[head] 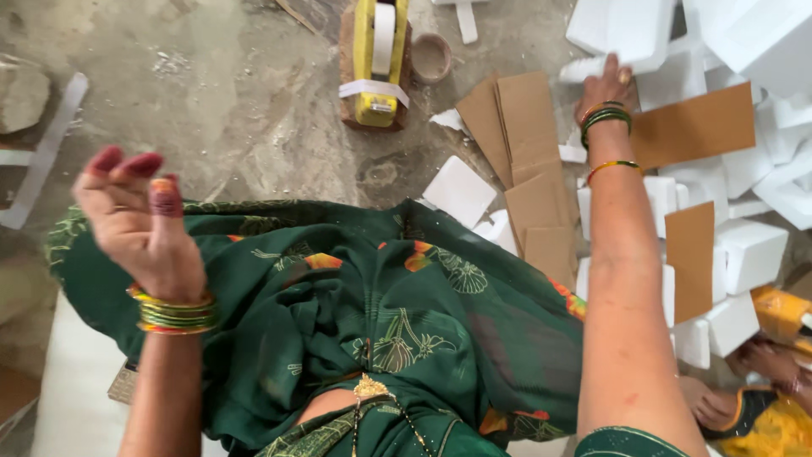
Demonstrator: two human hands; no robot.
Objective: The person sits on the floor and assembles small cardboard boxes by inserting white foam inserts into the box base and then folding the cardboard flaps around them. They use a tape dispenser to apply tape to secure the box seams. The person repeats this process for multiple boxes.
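While left hand [139, 224] hangs empty, right hand [605, 85] touches one foam block [622, 30]

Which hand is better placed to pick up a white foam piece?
Right hand: it is stretched out, fingers at a white foam piece. Left hand is raised and empty, far from it.

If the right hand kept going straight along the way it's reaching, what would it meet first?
Probably the white foam pieces piled just beyond the right hand; its fingertips already seem to touch one, though depth is unclear.
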